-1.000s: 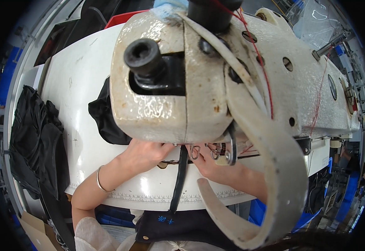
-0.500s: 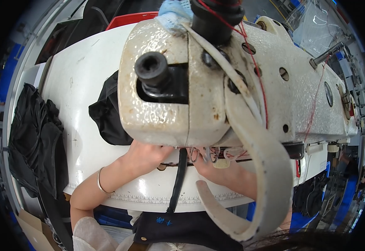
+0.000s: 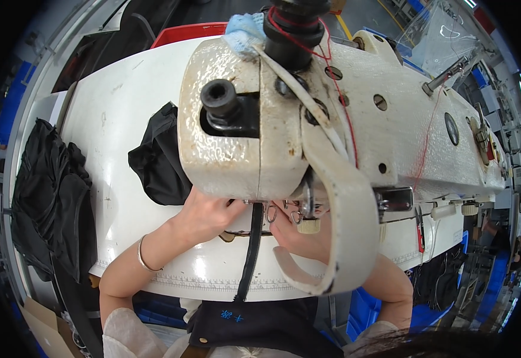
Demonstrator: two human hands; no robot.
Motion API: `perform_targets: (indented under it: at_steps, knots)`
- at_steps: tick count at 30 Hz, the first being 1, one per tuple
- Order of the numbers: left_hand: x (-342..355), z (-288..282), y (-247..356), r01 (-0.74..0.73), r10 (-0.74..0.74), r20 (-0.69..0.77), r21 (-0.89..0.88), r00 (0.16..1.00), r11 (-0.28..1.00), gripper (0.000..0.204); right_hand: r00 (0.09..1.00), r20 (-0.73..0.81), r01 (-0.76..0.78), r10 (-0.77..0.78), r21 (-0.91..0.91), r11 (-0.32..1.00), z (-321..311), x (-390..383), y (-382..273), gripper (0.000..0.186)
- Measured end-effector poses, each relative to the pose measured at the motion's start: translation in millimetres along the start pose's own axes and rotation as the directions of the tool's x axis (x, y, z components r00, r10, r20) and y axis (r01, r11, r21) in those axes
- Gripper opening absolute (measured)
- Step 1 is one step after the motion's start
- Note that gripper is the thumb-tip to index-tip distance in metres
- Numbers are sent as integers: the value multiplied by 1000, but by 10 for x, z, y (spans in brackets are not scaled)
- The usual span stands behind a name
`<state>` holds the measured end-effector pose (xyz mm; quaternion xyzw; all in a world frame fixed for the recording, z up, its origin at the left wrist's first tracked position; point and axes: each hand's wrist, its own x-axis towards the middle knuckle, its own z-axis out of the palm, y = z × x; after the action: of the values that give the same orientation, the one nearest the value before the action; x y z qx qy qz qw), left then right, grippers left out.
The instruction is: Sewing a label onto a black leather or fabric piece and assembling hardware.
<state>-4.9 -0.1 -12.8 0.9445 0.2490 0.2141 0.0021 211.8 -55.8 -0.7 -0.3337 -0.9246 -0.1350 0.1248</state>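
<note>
A black zipper tape (image 3: 250,256) runs from under the head of a cream sewing machine (image 3: 221,170) down over the table's near edge. My left hand (image 3: 209,216) is just left of the tape, fingers bent inward and closed, their tips hidden behind the machine head. On the tape's other side is my right hand (image 3: 299,237), partly covered by wire thread guides and the curved cream lever (image 3: 356,238); its visible fingers are drawn together. What either hand pinches is hidden. A bunched black cloth (image 3: 161,161) lies beyond my left hand, partly behind the machine.
A heap of black fabric (image 3: 51,197) hangs at the left edge of the white table (image 3: 123,107). A printed ruler strip (image 3: 201,283) follows the near edge. Red thread (image 3: 342,98) hangs along the machine. A red tray (image 3: 189,33) stands behind, and a cardboard box (image 3: 48,331) sits low left.
The view has shifted, so the machine appears farther left and more of my right forearm shows. Both hands stay beside the zipper tape, which lies almost as before.
</note>
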Motion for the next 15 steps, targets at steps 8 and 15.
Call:
perform_targets:
  at_steps: [8,15]
  knots:
    - [131,-63,-30,-32,32,-120,0,992,999,23,966,47,-259,255,257,931,85,19,6,30]
    - [239,-267,77,14,-19,-89,-57,996,998,22,970,-201,-94,133,192,977,160,-44,88,13]
